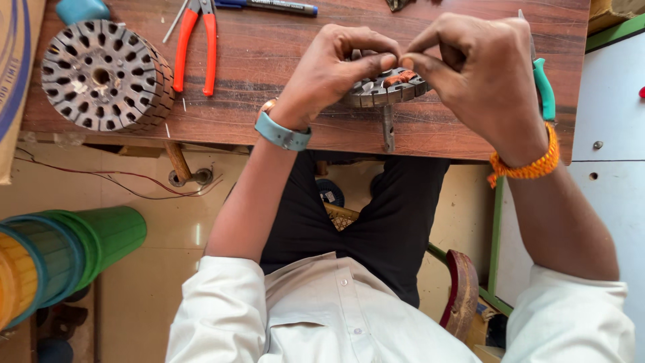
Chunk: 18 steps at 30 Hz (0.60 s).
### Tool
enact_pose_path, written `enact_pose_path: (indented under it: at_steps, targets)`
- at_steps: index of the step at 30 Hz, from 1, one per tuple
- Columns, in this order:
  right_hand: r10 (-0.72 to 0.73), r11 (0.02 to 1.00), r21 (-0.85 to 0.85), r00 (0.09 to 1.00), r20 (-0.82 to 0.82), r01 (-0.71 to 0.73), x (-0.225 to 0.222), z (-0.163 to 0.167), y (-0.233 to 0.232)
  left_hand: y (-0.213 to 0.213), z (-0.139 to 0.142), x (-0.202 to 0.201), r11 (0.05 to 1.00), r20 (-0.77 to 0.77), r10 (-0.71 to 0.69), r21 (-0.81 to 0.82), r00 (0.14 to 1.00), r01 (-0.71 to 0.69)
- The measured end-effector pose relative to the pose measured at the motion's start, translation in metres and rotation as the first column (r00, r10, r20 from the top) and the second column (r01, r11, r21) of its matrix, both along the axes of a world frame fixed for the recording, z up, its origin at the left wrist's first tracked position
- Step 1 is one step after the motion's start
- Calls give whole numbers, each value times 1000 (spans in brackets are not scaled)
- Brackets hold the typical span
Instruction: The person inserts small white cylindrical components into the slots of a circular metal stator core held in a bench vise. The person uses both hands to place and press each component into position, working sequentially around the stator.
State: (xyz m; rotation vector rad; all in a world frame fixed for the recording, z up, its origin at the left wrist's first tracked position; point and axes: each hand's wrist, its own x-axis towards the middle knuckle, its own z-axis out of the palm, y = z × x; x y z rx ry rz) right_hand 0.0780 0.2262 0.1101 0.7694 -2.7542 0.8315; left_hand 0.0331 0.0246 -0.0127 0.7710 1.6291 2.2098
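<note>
Looking down past my white shirt and dark trousers, I see both forearms reaching to a wooden workbench (269, 128) whose near edge runs just beyond my knees. My left hand (332, 70), with a pale blue watch (282, 134) at the wrist, and my right hand (480, 70), with an orange thread band (531, 167), meet thumb to forefinger over a slotted metal stator core (386, 91); the fingers are pinched together on something too small to make out above its copper winding (400, 78). The core rests near the bench's front edge, on a short shaft. Farther left lies a second, larger slotted core (104, 75), well apart. Beyond it lie red-handled pliers (195, 44) and a dark marker pen (275, 7). A green-handled tool (544, 91) lies beside my right hand. A cardboard box (17, 81) with blue print borders the left edge. Open tiled floor lies beneath, with green nested bins (74, 249) lower left.
</note>
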Motion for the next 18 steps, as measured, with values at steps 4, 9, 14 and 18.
enact_pose_path:
  at_steps: [4, 9, 14, 18]
  targets:
    - [-41, 982, -163, 950, 310, 95, 19, 7, -4, -7, -12, 0, 997, -174, 62, -43, 983, -71]
    - [4, 978, -196, 935, 355, 70, 35, -1, -5, -9, -10, 0, 981, -279, 114, -120, 953, -153]
    - [-40, 996, -72, 987, 154, 52, 49, -20, -5, -10, -9, -2, 985, -301, 97, -107, 949, -135]
    - [-19, 1000, -22, 1000, -14, 19, 63, -42, -8, -11, -9, -5, 984, -292, 42, -155, 955, -90]
